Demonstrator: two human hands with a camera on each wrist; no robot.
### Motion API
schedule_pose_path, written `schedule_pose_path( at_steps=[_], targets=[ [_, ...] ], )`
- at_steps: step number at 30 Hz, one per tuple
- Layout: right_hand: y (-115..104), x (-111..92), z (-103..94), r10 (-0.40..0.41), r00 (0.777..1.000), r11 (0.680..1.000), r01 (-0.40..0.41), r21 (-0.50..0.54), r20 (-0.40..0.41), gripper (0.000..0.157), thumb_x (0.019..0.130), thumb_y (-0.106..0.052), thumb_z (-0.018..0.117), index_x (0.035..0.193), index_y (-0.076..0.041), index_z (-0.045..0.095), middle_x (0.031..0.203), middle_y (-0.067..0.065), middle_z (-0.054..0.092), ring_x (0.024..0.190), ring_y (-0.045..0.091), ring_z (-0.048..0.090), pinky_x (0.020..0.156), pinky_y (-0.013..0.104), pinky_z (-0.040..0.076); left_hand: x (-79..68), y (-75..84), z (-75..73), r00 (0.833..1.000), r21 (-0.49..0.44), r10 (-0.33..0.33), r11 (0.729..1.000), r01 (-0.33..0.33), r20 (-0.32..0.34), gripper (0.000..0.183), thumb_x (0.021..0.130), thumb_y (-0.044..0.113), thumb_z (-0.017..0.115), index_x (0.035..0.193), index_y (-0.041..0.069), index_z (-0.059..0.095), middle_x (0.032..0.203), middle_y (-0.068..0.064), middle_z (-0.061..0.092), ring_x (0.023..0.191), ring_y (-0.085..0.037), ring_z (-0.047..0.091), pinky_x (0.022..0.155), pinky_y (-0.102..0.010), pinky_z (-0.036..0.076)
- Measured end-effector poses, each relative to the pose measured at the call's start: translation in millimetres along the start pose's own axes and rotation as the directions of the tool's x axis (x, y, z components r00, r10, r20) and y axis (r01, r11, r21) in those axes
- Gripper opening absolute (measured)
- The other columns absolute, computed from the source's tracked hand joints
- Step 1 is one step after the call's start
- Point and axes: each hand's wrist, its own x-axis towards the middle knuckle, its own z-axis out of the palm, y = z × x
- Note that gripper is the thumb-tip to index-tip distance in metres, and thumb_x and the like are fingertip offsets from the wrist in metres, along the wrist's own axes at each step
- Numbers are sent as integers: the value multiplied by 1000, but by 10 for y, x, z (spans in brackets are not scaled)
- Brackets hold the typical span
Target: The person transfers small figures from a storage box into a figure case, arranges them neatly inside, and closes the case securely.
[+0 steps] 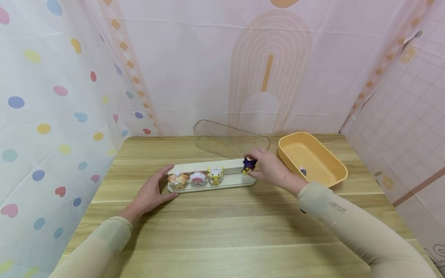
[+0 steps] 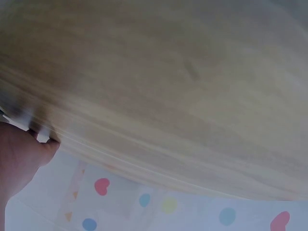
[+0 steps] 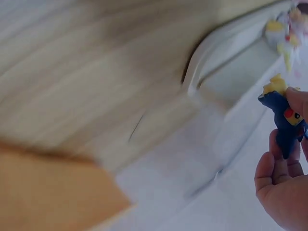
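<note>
A white two-step display base [image 1: 233, 180] lies on the table with three small figurines on its lower step: an orange-and-white one [image 1: 178, 180], a pink-and-white one [image 1: 198, 178] and a white-and-yellow one [image 1: 215, 176]. My left hand [image 1: 149, 193] holds the base's left end, thumb at the front corner and fingers at the back. Over the right end, my right hand [image 1: 269, 166] pinches a dark blue figurine [image 3: 285, 120] with a yellow face and red cheek. In the right wrist view it is tilted, its yellow part pointing up.
Behind the base stands a clear plastic cover [image 1: 231, 137] with a dark rim. To the right, a yellow-orange bin [image 1: 321, 158] has a small purplish item [image 1: 303, 171] inside. Patterned curtains [image 1: 194, 77] surround the wooden table [image 1: 222, 231] at the back and sides.
</note>
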Motion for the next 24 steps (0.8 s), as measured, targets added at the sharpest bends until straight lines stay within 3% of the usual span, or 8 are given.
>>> schedule_pose_path(
  at_steps=[7,12,18,24],
  targets=[
    [-139,110,354,-51,997,996,56,-75,66,50,83,-15,93,125,-10,66,118,9,74,111,27,72,102,44,61,18,15,9,1000,-5,12,1000,-12,-10,102,87,33,92,169,23,32,162,-24,50,148,-48,50,122,-70,35],
    [-172,182,473,12,995,990,2,-141,97,50,84,-21,93,127,-13,67,127,7,74,125,31,65,113,48,52,20,18,6,1000,-3,3,1000,-3,-9,101,87,33,91,169,23,32,162,-25,50,149,-49,49,122,-70,34],
    [-194,251,543,70,990,988,-52,-145,123,53,86,-24,92,132,-14,66,127,4,75,124,28,63,112,46,52,7,9,3,1000,5,0,1000,0,-10,101,88,34,91,169,24,31,161,-26,51,148,-49,49,122,-71,35],
    [-232,279,602,143,979,986,-127,-111,147,72,86,-24,92,147,-9,56,120,2,74,126,28,62,113,45,51,5,7,2,1000,-1,3,1000,-3,-10,102,87,33,91,169,23,31,160,-26,52,148,-48,49,123,-70,34]
  ],
)
